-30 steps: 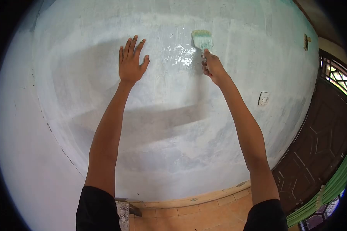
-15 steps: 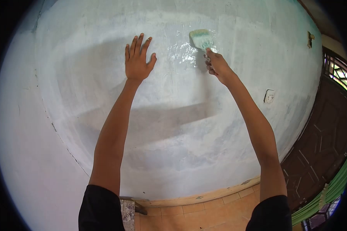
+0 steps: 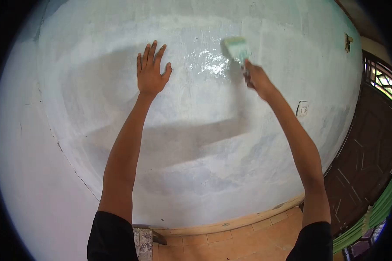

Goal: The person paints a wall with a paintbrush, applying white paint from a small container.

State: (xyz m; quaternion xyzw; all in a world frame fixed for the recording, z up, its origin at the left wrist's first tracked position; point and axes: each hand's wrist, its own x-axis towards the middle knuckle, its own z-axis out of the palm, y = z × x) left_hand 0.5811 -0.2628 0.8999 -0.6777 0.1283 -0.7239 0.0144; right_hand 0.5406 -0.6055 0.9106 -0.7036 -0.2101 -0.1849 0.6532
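My left hand [image 3: 153,73] lies against the pale wall [image 3: 191,152], fingers spread and pointing up, holding nothing. To its right, my right hand [image 3: 257,80] is closed around the handle of a wide paintbrush [image 3: 237,48]. The brush has a greenish-white body and yellowish bristles, a little blurred, angled up and to the left at the wall. Between the two hands, beside the bristles, a wet patch [image 3: 211,63] glistens on the wall. Shadows of both arms fall across the surface.
A white wall switch [image 3: 302,108] sits at the right, with a small fixture [image 3: 348,42] higher up. Farther right are a dark brown door [image 3: 357,161] and a green curtain [image 3: 370,222]. Orange floor tiles [image 3: 231,243] and a stone-topped piece [image 3: 143,243] show below.
My right hand and the paintbrush have moved right and slightly down along the wall. My left hand appears slightly farther left in view, still spread.
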